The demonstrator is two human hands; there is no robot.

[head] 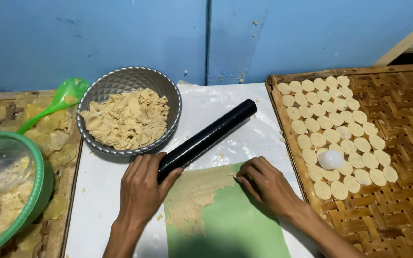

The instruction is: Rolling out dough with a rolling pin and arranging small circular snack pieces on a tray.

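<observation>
**Dough Sheet Under the Roller**

Blue painted wall stood behind a white plastic-covered worktop (206, 114). On it lay a green plastic sheet (235, 224) with a thin, ragged layer of beige dough (194, 191) spread over its left part. The left hand (142, 188) was clenched around the near end of a long black cylindrical rolling pin (206, 136), which slanted away toward the wall. The right hand (266, 184) pressed flat on the sheet's upper right corner, fingers curled, grasping nothing that could be made out. A grey fluted metal bowl (120, 83) of dough scraps sat just beside the pin; a woven bamboo tray (402, 143) with round pale discs (333, 126) lay to the right. The dough edge looked thin enough to tear if the pin dragged, and the sheet could slip if the right hand eased its pressure
</observation>
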